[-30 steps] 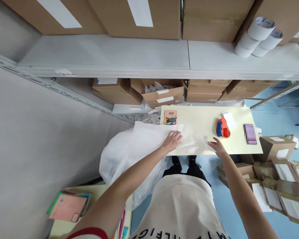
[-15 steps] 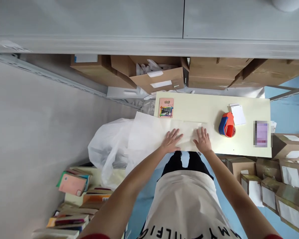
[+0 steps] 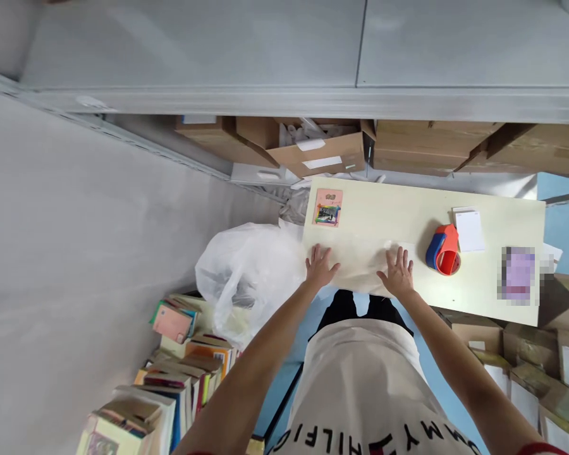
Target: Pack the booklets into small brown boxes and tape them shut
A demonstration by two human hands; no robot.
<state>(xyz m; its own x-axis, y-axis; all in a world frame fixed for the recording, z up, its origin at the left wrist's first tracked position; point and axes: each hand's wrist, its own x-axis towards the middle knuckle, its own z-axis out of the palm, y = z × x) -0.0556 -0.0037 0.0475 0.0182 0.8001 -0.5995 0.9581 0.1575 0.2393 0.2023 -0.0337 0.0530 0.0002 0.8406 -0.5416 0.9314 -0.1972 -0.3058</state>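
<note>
**As the left hand [image 3: 320, 266] and right hand [image 3: 397, 273] spread flat, clear plastic film [image 3: 360, 260] lies between them**

Seen from the head view, each hand's grip is fully extended, palm down, fingers apart, with nothing clasped. The right hand rests on the film near its right end. The left hand lies at the left end of the worktop [image 3: 384, 212]; because the film is nearly see-through, its exact edge there cannot be told. The film runs along the near side of the worktop, spanning the space between the two hands.

Just beyond the left hand, a white translucent plastic bundle [image 3: 246, 272] bulges off the worktop's left end. Above that hand and apart from it lies a pink booklet [image 3: 327, 207] with a rainbow-bordered picture. Right of the right hand stands a red-and-blue tape dispenser [image 3: 443, 249], just beside a white notepad [image 3: 469, 230]. Farther right lies a pixelated purple object [image 3: 519, 273].
</note>
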